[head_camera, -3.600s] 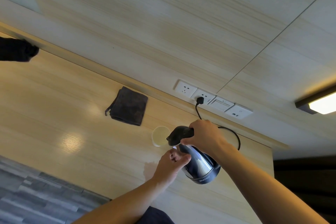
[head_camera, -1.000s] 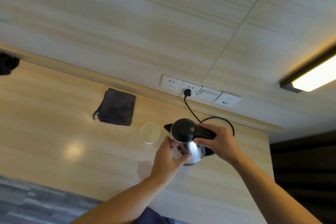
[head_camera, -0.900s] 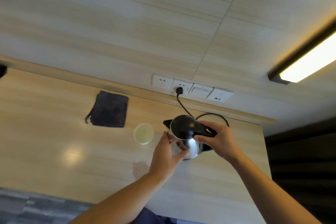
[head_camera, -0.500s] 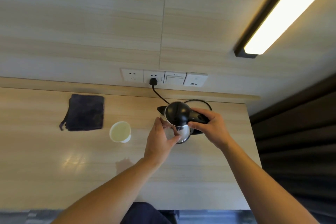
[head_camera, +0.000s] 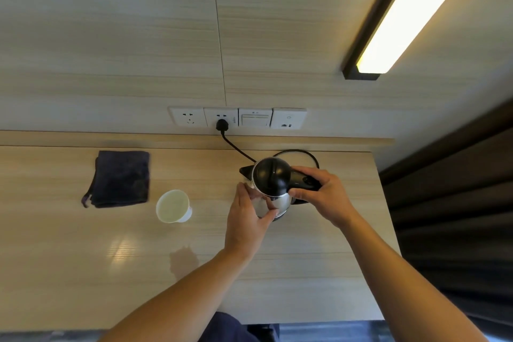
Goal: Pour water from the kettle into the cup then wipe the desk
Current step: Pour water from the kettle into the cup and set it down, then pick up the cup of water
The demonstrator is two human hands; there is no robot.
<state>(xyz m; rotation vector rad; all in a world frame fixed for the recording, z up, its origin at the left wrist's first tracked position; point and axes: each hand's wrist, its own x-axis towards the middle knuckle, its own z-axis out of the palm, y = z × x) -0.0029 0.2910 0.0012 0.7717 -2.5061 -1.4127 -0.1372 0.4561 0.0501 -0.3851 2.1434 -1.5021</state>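
Kettle [head_camera: 270,180] lowered upright, both hands gripping it

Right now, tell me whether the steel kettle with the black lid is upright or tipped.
Upright: the kettle shows its round lid squarely from above, spout level.

Hands [head_camera: 288,208] on kettle [head_camera: 270,184] (upright)

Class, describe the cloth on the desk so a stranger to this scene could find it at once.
Start at the row of wall sockets above the back edge of the wooden desk. Below and left of them, near the back ledge, lies the folded cloth, flat on the desk and apart from the paper cup to its right. It is the only dark, soft, square thing there; the kettle is shiny metal.
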